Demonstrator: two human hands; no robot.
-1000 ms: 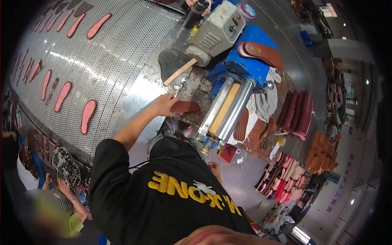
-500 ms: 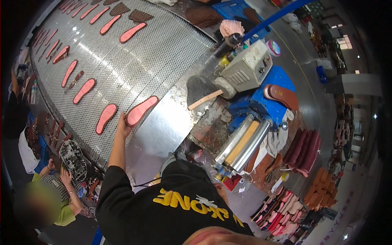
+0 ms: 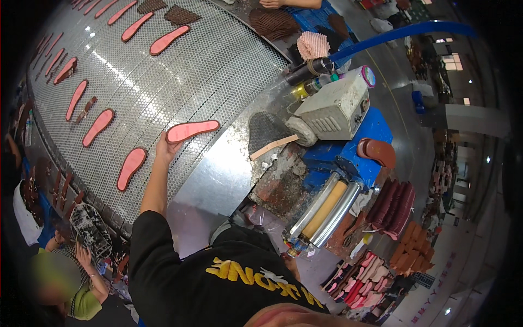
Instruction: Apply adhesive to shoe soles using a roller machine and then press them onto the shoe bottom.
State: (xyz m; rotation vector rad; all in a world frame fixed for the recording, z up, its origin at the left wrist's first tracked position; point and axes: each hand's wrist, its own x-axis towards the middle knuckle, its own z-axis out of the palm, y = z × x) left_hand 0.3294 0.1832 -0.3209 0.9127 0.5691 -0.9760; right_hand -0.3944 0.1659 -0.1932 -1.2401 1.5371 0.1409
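My left hand (image 3: 165, 149) is closed on the heel end of a pink insole (image 3: 192, 131) with a brown edge. It holds the insole low over the metal mesh belt (image 3: 218, 71), near the belt's border with a smooth steel plate (image 3: 215, 182). Another pink insole (image 3: 131, 168) lies on the belt to the left of that hand. My right hand (image 3: 291, 265) shows only in part, below the roller machine (image 3: 320, 210) and beside my body; its fingers are hidden.
Rows of pink insoles (image 3: 98, 128) lie further along the belt. A brown insole (image 3: 376, 151) rests on the blue machine housing. Stacked maroon pieces (image 3: 391, 210) stand at the right. A co-worker's hand (image 3: 271, 2) shows at the far edge, and another person (image 3: 81, 283) sits at lower left.
The insole in my left hand has swung from steeply slanted to nearly level across the view, its toe end turning right. A co-worker's hand has appeared at the top. The view has shifted slightly.
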